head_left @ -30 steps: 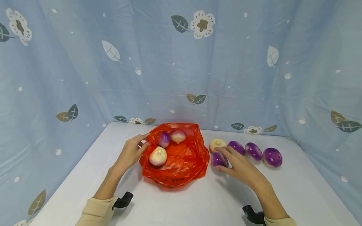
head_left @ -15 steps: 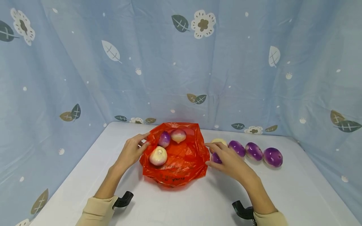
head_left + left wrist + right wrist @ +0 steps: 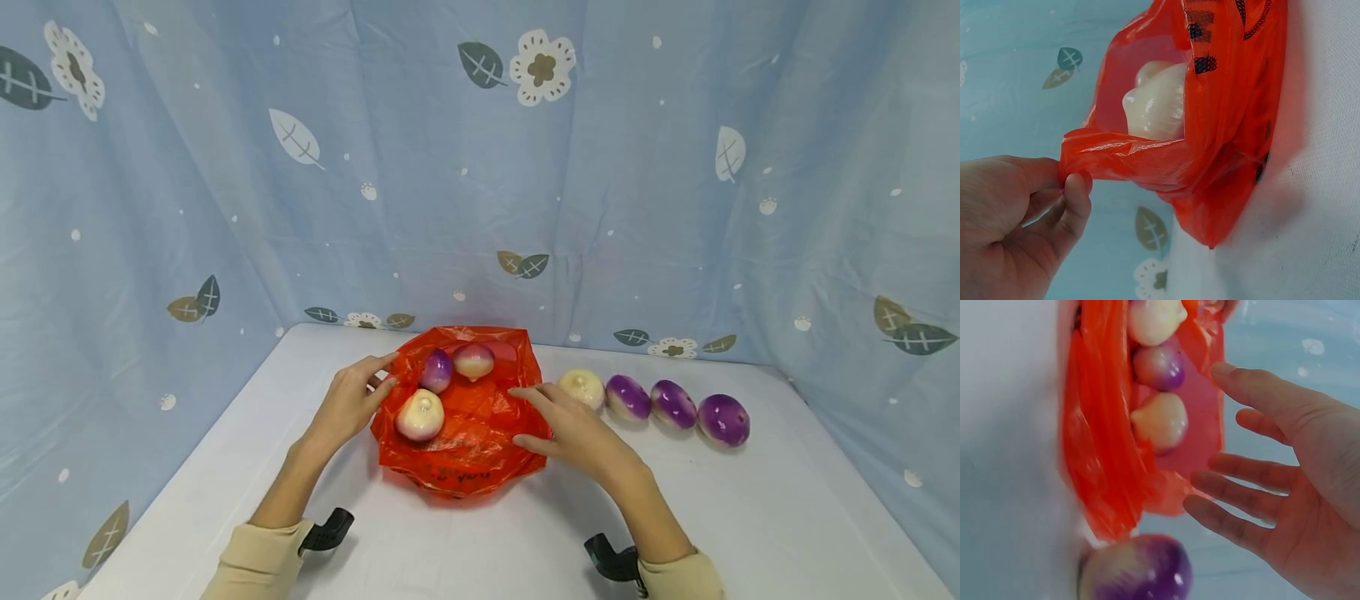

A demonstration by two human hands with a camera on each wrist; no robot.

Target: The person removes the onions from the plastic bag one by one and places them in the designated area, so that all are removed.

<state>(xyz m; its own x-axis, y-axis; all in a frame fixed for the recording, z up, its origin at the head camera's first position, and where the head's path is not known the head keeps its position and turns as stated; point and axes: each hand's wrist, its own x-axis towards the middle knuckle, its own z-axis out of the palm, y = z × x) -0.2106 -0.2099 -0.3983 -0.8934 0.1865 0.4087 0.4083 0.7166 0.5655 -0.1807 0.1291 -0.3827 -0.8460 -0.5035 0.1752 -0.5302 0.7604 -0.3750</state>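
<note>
A red plastic bag (image 3: 480,417) lies on the table with its mouth spread. Inside sit three glossy purple-and-white turnips; one pale turnip (image 3: 420,415) is at the near left. My left hand (image 3: 348,404) pinches the bag's left rim between thumb and fingers, clear in the left wrist view. Spread over the bag's right edge, my right hand (image 3: 577,433) has its fingers apart and holds nothing. In the right wrist view, a purple-and-white turnip (image 3: 1138,569) lies just outside the bag.
Right of the bag a row holds a pale turnip (image 3: 581,390) and purple turnips, the rightmost one (image 3: 723,419) farthest out. A blue patterned curtain (image 3: 420,167) stands behind the white table (image 3: 480,550).
My right hand has left the near purple turnip and moved left over the bag's right edge. That turnip is now out of sight in the head view. My left hand stays put.
</note>
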